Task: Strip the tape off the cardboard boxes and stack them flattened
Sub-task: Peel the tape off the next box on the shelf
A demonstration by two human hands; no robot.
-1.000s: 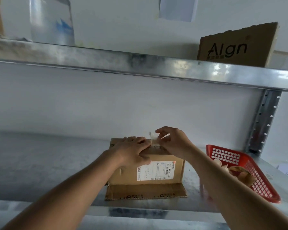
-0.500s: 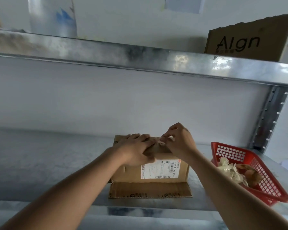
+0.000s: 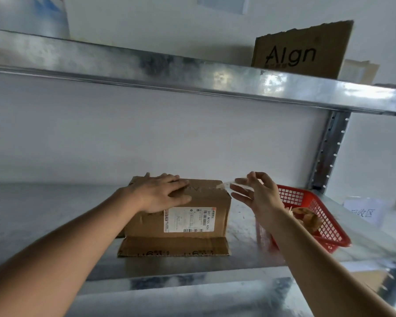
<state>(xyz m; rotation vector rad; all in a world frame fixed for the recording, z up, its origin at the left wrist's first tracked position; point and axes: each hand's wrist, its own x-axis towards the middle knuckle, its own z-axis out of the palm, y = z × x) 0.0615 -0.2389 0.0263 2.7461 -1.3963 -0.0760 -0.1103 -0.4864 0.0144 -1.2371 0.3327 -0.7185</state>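
Sitting on the lower metal shelf (image 3: 55, 225) is the cardboard box (image 3: 192, 216), label facing the camera, bottom front flap (image 3: 174, 247) lying flat on the shelf toward the person. Upper shelf (image 3: 146, 72) is running across the top, carrying a cardboard sheet printed "AIgn" (image 3: 300, 50) at right. Red plastic basket (image 3: 316, 216) is sitting just right of the box, holding crumpled scraps; a paper note (image 3: 364, 212) is lying beyond it.

Left hand (image 3: 158, 193) is now pressing flat on the box top, fingers spread and straight; half a second ago both hands were bunched together at the top seam. Right hand (image 3: 258, 193) is pulling away rightward, now clear of the box and over the gap before the basket. Its grip is narrow, thumb and fingertips pinching a clear tape strip (image 3: 229, 184); the strip is stretching from the fingers back to the box's top right edge, far end apparently still stuck there. Blurry, so exact finger contact is hard to tell. View is also shifting slightly left versus earlier.
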